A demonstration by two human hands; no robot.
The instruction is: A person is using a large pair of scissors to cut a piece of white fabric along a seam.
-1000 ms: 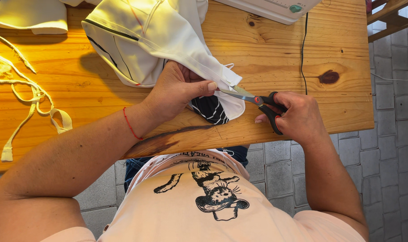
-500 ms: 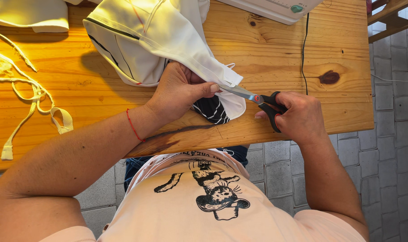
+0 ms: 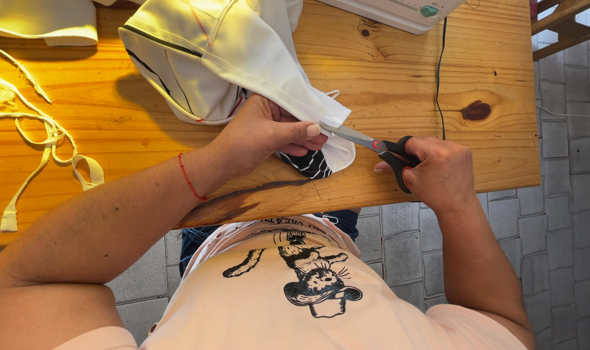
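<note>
Wooden table (image 3: 405,78) carried the white cloth (image 3: 243,58); I saw the left hand (image 3: 262,133) pinching its corner, and the right hand (image 3: 437,172) grasping scissors (image 3: 373,144), blades pointing left into that corner.

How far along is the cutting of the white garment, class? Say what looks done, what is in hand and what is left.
Done: cut cream strips lie on the wooden table. In hand: the left hand pinches the white garment while the right hand works black-handled scissors, blades at its edge. Left: most of the garment is bunched and uncut; how far this cut runs is hidden.
</note>
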